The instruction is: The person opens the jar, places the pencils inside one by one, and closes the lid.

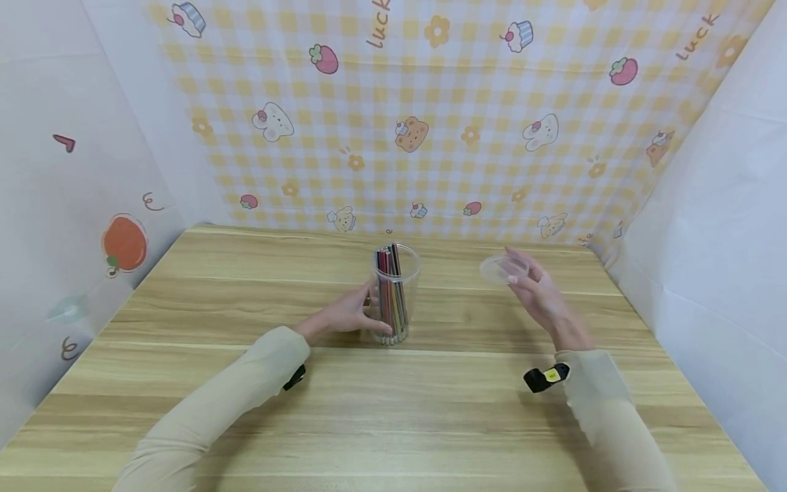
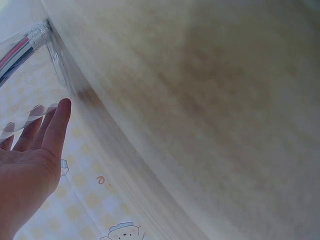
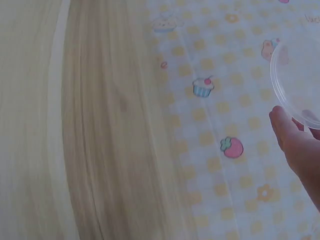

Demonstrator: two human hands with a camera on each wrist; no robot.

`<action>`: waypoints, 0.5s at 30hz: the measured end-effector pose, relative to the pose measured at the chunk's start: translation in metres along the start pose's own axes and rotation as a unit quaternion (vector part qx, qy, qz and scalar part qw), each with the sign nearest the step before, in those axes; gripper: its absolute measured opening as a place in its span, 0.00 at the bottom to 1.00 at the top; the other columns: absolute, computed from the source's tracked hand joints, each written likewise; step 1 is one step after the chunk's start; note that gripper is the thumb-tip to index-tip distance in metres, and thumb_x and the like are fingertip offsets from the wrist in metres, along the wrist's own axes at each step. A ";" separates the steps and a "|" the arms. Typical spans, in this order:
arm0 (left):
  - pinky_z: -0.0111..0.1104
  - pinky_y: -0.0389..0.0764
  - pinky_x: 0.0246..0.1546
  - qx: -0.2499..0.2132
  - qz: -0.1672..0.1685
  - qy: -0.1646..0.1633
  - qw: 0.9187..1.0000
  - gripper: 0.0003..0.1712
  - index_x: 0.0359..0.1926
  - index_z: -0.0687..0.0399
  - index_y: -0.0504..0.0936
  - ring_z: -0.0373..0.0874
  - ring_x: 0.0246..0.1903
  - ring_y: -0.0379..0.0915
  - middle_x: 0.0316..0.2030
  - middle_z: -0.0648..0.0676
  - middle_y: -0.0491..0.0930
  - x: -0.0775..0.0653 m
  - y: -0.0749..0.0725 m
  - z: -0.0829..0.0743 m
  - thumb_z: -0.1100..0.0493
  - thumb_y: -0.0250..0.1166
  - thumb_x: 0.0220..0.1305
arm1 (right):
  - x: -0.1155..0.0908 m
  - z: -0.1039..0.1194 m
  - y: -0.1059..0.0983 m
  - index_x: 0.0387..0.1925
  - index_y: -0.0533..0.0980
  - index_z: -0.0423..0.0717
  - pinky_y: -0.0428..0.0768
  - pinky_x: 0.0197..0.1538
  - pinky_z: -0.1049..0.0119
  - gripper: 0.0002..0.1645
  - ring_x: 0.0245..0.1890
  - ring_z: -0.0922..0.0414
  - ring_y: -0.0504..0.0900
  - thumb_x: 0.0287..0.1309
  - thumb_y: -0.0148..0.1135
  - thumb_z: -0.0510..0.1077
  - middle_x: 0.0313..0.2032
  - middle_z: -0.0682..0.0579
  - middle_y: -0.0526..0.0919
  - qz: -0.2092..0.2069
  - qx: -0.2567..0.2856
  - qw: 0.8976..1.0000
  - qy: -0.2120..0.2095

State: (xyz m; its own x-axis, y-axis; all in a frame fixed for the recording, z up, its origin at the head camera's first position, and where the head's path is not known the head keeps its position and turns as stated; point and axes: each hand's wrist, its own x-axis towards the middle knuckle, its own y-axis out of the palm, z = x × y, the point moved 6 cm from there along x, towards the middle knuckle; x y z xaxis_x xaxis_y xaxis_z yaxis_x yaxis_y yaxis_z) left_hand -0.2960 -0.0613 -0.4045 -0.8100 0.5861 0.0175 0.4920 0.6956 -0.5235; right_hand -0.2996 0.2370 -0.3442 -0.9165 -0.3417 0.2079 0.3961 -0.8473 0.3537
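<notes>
A tall clear plastic cup [image 1: 413,287] stands upright on the table, holding several colored pencils [image 1: 391,294] that lean to its left side. My left hand [image 1: 352,311] holds the cup low from the left, its thumb across the front. In the left wrist view, the fingers of the left hand [image 2: 35,150] lie along the clear wall, and the pencils [image 2: 20,52] show at upper left. To the right of the cup, my right hand [image 1: 541,294] pinches a round clear lid [image 1: 494,269] above the table. The lid [image 3: 299,75] is cut off by the right wrist view's edge.
The wood-grain table [image 1: 393,424] reaches back to a yellow checked cloth [image 1: 381,137] with cartoon prints. White cloth hangs at the left [image 1: 55,205] and right [image 1: 713,225] sides. A black wrist camera [image 1: 544,377] is strapped on the right sleeve.
</notes>
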 end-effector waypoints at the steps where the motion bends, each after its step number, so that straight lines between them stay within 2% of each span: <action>1: 0.42 0.62 0.54 0.000 0.000 0.001 1.000 0.63 0.68 0.41 0.35 0.49 0.54 0.61 0.57 0.58 0.63 0.000 0.000 0.000 0.48 0.72 0.41 | 0.001 0.000 0.003 0.63 0.52 0.39 0.56 0.61 0.65 0.35 0.55 0.51 0.63 0.52 0.44 0.24 0.56 0.42 0.57 0.005 0.009 1.000 -0.005; 5: 0.42 0.62 0.54 0.002 0.000 -0.001 1.000 0.64 0.68 0.39 0.34 0.50 0.54 0.61 0.58 0.58 0.62 0.000 0.000 0.000 0.48 0.72 0.41 | 0.007 0.000 0.014 0.63 0.50 0.42 0.57 0.60 0.62 0.39 0.54 0.48 0.64 0.49 0.43 0.22 0.56 0.43 0.54 0.014 0.019 1.000 -0.013; 9: 0.42 0.62 0.54 0.004 0.001 -0.002 1.000 0.64 0.68 0.39 0.34 0.49 0.54 0.61 0.58 0.58 0.63 0.000 0.000 0.000 0.47 0.72 0.40 | 0.013 -0.002 0.022 0.59 0.55 0.45 0.62 0.58 0.61 0.36 0.55 0.48 0.62 0.47 0.43 0.23 0.55 0.47 0.55 0.008 -0.020 1.000 -0.014; 12: 0.42 0.63 0.54 0.003 0.001 -0.002 1.000 0.64 0.68 0.39 0.34 0.49 0.53 0.62 0.57 0.57 0.63 0.000 0.000 0.000 0.47 0.72 0.40 | 0.017 -0.003 0.027 0.59 0.58 0.44 0.64 0.57 0.60 0.35 0.55 0.49 0.60 0.47 0.46 0.25 0.55 0.48 0.59 0.006 -0.095 0.995 -0.012; 13: 0.41 0.63 0.54 0.003 0.001 -0.001 1.000 0.64 0.68 0.39 0.34 0.49 0.53 0.62 0.57 0.57 0.63 0.000 0.000 -0.001 0.47 0.72 0.40 | 0.018 -0.003 0.030 0.60 0.58 0.43 0.63 0.56 0.60 0.35 0.55 0.50 0.59 0.48 0.47 0.26 0.55 0.48 0.59 0.008 -0.128 0.992 -0.009; 15: 0.41 0.63 0.54 0.001 0.001 -0.001 1.000 0.65 0.68 0.38 0.33 0.49 0.53 0.62 0.57 0.57 0.63 0.000 -0.001 -0.001 0.47 0.72 0.40 | 0.021 -0.001 0.036 0.61 0.58 0.41 0.64 0.54 0.61 0.35 0.56 0.50 0.56 0.48 0.50 0.29 0.57 0.47 0.59 0.014 -0.211 0.977 -0.007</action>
State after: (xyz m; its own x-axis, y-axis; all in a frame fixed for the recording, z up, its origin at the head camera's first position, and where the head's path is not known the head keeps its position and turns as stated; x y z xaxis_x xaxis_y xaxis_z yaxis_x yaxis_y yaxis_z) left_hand -0.2959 -0.0618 -0.4037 -0.8103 0.5858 0.0145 0.4921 0.6937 -0.5259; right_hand -0.3052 0.1992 -0.3280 -0.9031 -0.3647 0.2265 0.3610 -0.9307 -0.0592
